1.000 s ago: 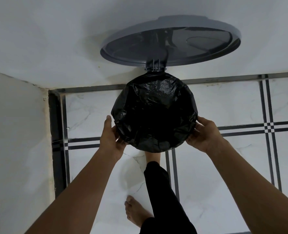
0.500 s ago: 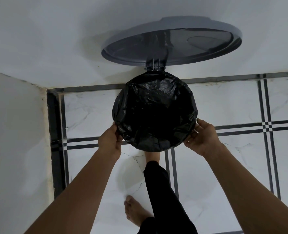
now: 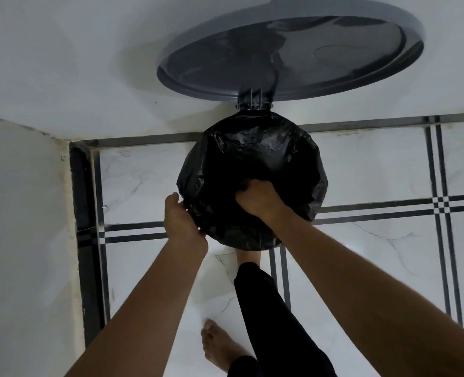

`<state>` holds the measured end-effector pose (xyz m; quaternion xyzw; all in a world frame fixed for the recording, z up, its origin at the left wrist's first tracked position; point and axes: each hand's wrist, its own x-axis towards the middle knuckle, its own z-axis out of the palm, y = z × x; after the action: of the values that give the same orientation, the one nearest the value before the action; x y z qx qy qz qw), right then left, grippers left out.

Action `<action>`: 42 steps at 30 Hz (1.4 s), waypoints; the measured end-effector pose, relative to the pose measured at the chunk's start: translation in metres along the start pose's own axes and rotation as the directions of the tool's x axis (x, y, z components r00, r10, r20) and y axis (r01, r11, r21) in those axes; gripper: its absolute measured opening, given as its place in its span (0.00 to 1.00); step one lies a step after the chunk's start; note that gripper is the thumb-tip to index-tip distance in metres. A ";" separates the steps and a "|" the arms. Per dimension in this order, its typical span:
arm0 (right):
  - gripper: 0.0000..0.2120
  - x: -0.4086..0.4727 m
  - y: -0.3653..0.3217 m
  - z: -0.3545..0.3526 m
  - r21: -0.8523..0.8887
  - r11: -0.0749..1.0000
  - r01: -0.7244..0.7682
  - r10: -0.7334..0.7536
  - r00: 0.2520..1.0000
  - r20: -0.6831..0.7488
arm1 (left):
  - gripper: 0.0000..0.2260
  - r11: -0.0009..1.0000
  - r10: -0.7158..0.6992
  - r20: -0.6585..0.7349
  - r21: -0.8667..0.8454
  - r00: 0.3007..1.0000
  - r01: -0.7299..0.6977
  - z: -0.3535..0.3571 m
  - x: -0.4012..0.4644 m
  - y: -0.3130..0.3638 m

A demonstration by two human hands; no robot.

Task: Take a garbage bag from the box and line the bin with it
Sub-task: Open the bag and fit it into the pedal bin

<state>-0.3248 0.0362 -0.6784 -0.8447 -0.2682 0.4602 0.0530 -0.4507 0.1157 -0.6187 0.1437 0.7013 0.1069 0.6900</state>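
Now the right hand (image 3: 255, 201) leaves the rim and pushes, fingers curled, into the garbage bag (image 3: 252, 159); the left hand (image 3: 182, 216) grips the bag's edge, seating the liner.

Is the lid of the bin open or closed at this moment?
Open. The grey lid stands raised on its hinge behind the bin mouth, which the black garbage bag covers; the right hand reaches inside.

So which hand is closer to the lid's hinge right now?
The right hand. It reaches into the mouth of the black garbage bag, below the hinge. The left hand holds the bag's outer edge at the bin's near-left side, farther away.
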 end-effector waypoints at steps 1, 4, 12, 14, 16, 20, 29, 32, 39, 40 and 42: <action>0.19 0.020 0.000 0.002 -0.061 0.997 -0.049 0.056 0.992 0.115 | 0.17 1.000 0.003 -0.006 -0.008 1.000 -0.003 0.002 0.000 0.000; 0.25 0.064 0.005 0.009 -0.147 0.986 -0.073 0.113 0.953 0.282 | 0.15 0.999 -0.010 0.004 -0.032 1.000 0.010 0.004 0.005 -0.001; 0.26 0.096 0.017 0.021 -0.274 0.955 -0.112 0.208 0.912 0.354 | 0.14 0.999 -0.051 0.057 -0.014 0.997 0.052 -0.007 0.027 -0.002; 0.26 0.099 0.017 0.021 -0.311 0.947 -0.086 0.197 0.916 0.348 | 0.15 0.999 -0.051 0.062 -0.009 0.997 0.052 -0.009 0.030 -0.003; 0.25 0.100 0.017 0.024 -0.312 0.946 -0.083 0.193 0.921 0.340 | 0.16 0.999 -0.047 0.059 -0.007 0.997 0.047 -0.009 0.029 -0.003; 0.22 0.090 0.015 0.030 -0.298 0.954 -0.007 0.109 0.939 0.325 | 0.12 0.999 -0.037 0.029 0.003 0.999 0.037 -0.005 0.025 -0.003; 0.24 0.084 0.010 0.034 -0.271 0.961 -0.045 0.140 0.930 0.341 | 0.05 0.994 0.053 -0.075 0.095 0.996 -0.045 -0.012 0.040 -0.010; 0.21 0.066 0.005 0.028 -0.194 0.980 -0.049 0.102 0.955 0.277 | 0.08 0.975 0.131 -0.067 0.189 0.989 -0.116 -0.019 0.044 -0.015; 0.18 -0.051 0.021 -0.002 -0.130 0.943 0.307 -0.333 0.870 -0.363 | 0.13 0.978 0.087 0.031 0.187 0.996 -0.091 -0.028 0.021 -0.002; 0.15 -0.071 0.029 -0.007 -0.050 0.945 0.322 -0.305 0.819 -0.485 | 0.15 0.977 0.079 0.047 0.193 0.996 -0.087 -0.030 0.019 -0.002; 0.14 -0.105 0.045 -0.015 0.084 0.964 0.254 -0.145 0.761 -0.632 | 0.19 0.978 0.055 0.063 0.199 0.996 -0.066 -0.034 0.016 -0.002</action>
<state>-0.3393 -0.0525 -0.6065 -0.9078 -0.2855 0.1690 0.2567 -0.4850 0.1212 -0.6336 0.2369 0.6836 0.0524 0.6883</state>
